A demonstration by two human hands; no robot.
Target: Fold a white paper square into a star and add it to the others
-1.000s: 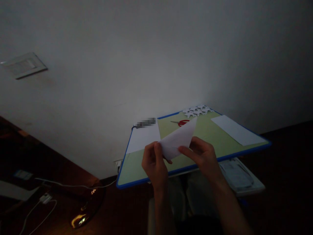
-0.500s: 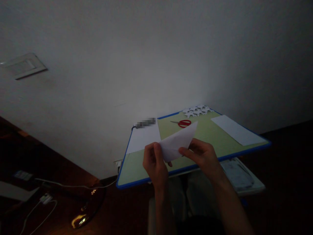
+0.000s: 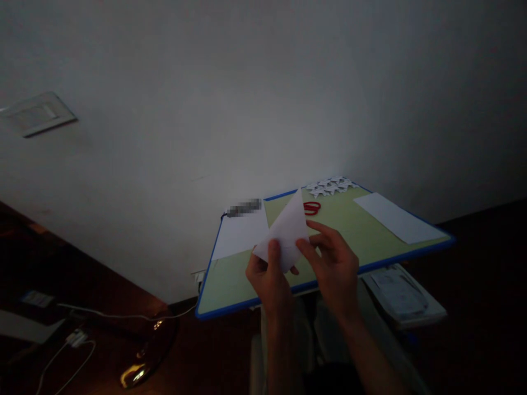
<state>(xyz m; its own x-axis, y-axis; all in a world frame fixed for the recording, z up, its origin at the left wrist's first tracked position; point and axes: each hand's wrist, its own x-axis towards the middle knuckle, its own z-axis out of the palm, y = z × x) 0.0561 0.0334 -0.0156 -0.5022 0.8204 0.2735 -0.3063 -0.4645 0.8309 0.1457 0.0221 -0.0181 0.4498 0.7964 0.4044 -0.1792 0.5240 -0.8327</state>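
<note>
A folded sheet of white paper (image 3: 290,222) is held up above the near part of the table, one corner pointing upward. My left hand (image 3: 269,277) is closed on its lower left side, thumb in front and fingers behind. My right hand (image 3: 331,263) pinches the lower right edge between thumb and fingers, its index finger raised beside the paper. Behind the paper lie red-handled scissors (image 3: 312,208), their blades mostly hidden by it.
The green tabletop (image 3: 341,230) has a blue rim and meets the wall. Several small folded white paper pieces (image 3: 331,186) lie at the back. White sheets rest at left (image 3: 241,236) and right (image 3: 401,219). A shelf with papers (image 3: 403,296) juts out below. White cables (image 3: 123,314) run at left.
The paper has turned so its pointed corner swings from the right to upward. My right hand has shifted left, closer to my left hand, which moved slightly right.
</note>
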